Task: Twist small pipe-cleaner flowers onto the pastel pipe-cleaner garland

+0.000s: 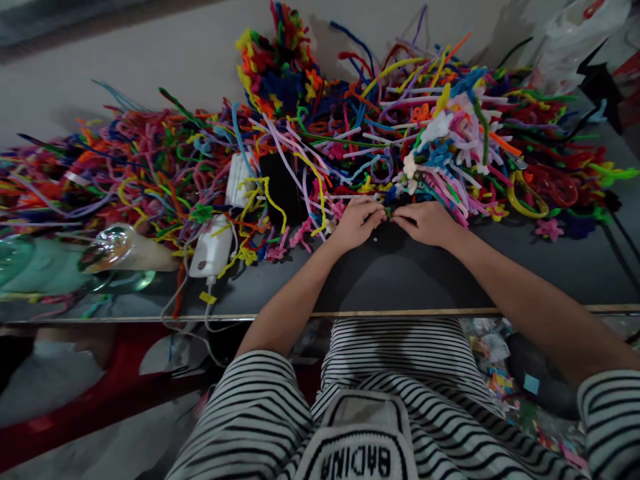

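My left hand (359, 221) and my right hand (429, 223) meet fingertip to fingertip over the dark table, both closed in a pinch. A short green bit of pipe cleaner (389, 213) shows between the fingertips; most of it is hidden by the fingers. Right behind the hands lies a large heap of coloured pipe cleaners (345, 147). A bunch of pink and lilac pipe cleaners (453, 183) spreads beside my right hand. Some pink pipe-cleaner flowers (301, 235) lie to the left of my left hand.
Scissors with yellow handles (529, 197) lie at the right. A white device with a cable (212, 248), a black box (280, 190) and clear plastic-wrapped rolls (123, 250) stand on the left. The table's front edge (410, 312) runs before me. A plastic bag (565, 53) is at the back right.
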{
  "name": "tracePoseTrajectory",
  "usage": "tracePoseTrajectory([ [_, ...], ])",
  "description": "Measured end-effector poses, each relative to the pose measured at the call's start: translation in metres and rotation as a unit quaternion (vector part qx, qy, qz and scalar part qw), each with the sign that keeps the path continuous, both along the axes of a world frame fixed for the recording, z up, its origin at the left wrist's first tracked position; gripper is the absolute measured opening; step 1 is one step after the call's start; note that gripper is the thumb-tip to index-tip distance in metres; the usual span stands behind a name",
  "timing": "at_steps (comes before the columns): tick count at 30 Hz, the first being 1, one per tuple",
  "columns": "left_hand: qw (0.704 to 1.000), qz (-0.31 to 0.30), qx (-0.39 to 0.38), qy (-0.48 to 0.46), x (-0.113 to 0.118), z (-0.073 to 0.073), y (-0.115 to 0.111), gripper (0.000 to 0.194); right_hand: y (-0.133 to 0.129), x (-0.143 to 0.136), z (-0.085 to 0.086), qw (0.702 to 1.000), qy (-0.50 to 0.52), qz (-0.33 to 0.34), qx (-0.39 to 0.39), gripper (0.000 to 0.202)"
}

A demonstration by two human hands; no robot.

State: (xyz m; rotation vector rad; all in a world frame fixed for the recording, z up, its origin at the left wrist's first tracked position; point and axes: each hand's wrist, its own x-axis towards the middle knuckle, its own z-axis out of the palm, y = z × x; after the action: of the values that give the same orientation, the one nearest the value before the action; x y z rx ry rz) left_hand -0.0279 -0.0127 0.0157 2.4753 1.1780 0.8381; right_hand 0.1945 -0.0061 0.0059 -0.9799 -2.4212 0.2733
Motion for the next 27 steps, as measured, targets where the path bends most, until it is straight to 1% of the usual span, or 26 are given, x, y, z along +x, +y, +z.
tracePoseTrajectory([
  [3, 0.997, -0.075, -0.031, -0.014, -0.004, 0.005, 0.001, 0.034, 0.01, 0.009, 0.001, 1.0, 0.008, 0.003, -0.022, 0.026],
  [4, 0.995, -0.088, -0.036, -0.006, -0.006, 0.006, 0.001, 0.034, 0.011, 0.01, 0.002, 1.0, 0.01, -0.002, -0.02, 0.026],
  [6, 0.996, -0.083, -0.029, 0.018, -0.01, 0.008, 0.003, 0.031, 0.011, 0.012, 0.004, 1.0, 0.009, -0.023, -0.008, 0.025],
  [9, 0.997, -0.036, 0.012, 0.069, -0.017, 0.008, 0.008, 0.025, 0.008, 0.01, 0.005, 0.999, -0.001, -0.05, 0.012, 0.023],
  [13, 0.987, 0.03, 0.099, 0.119, -0.028, 0.007, 0.013, 0.027, 0.004, 0.002, 0.006, 0.998, -0.01, -0.051, 0.036, 0.023],
  [16, 0.979, 0.049, 0.149, 0.133, -0.035, 0.004, 0.014, 0.031, 0.001, -0.003, 0.005, 0.997, -0.013, -0.056, 0.057, 0.024],
  [20, 0.973, 0.05, 0.181, 0.136, -0.035, -0.002, 0.013, 0.037, -0.005, -0.003, 0.001, 0.994, -0.001, -0.084, 0.075, 0.025],
  [22, 0.969, 0.078, 0.206, 0.112, -0.032, -0.002, 0.01, 0.035, -0.008, -0.001, 0.0, 0.991, 0.032, -0.1, 0.08, 0.027],
  [24, 0.963, 0.138, 0.226, 0.055, -0.027, 0.001, 0.005, 0.032, -0.014, 0.002, 0.004, 0.987, 0.088, -0.112, 0.072, 0.029],
  [25, 0.959, 0.169, 0.227, 0.019, -0.025, 0.003, 0.002, 0.034, -0.017, 0.004, 0.009, 0.983, 0.122, -0.121, 0.067, 0.031],
  [27, 0.955, 0.203, 0.216, -0.031, -0.021, 0.006, -0.003, 0.044, -0.023, 0.008, 0.029, 0.971, 0.183, -0.144, 0.058, 0.039],
])
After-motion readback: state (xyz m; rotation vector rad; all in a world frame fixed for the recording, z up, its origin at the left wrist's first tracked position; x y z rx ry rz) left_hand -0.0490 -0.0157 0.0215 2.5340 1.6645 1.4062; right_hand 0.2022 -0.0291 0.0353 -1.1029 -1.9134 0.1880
